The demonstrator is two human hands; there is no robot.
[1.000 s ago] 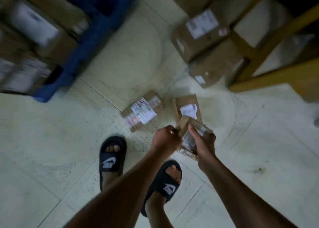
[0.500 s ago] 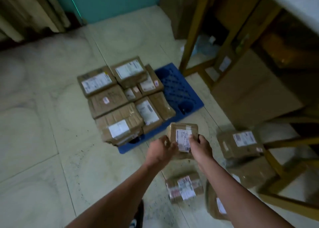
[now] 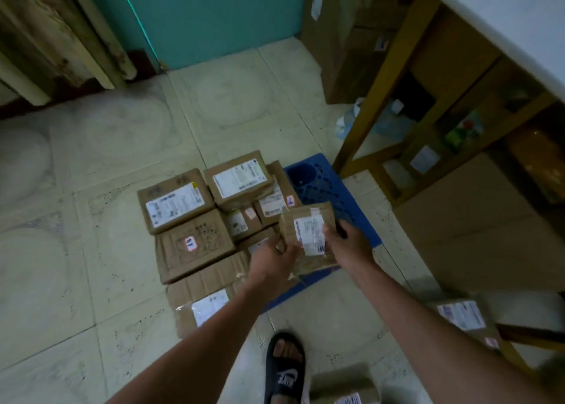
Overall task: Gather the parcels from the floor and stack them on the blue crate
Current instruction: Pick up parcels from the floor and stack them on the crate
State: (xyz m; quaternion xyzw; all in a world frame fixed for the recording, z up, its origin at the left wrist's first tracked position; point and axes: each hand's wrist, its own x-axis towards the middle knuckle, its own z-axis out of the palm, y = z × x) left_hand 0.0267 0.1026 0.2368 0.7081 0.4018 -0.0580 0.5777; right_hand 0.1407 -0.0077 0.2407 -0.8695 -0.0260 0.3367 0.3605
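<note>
Leftmost, a curtain (image 3: 52, 36) hangs by the teal wall (image 3: 214, 15), above a pale tiled floor (image 3: 61, 250). Next come the stacked parcels (image 3: 175, 201), brown boxes with white labels, packed close together and covering the left part of the blue crate (image 3: 324, 183), whose perforated top shows bare on its right side. Just over the near edge of that stack, the left hand (image 3: 270, 266) has its fingers curled around the left edge of a small brown parcel (image 3: 305, 235); the fingertips are hidden behind the cardboard. This held parcel sits tilted, label up, above the crate's near right portion, and whether it touches the crate cannot be told. The right hand (image 3: 348, 244) grips the parcel's right edge, thumb lying across the label and fingers wrapped behind. Below, a foot in a black slide sandal (image 3: 284, 370) stands on the tiles. Further right, two more parcels lie on the floor, one (image 3: 464, 318) beside a wooden table leg (image 3: 388, 76) and another (image 3: 345, 391) at the bottom edge.
</note>
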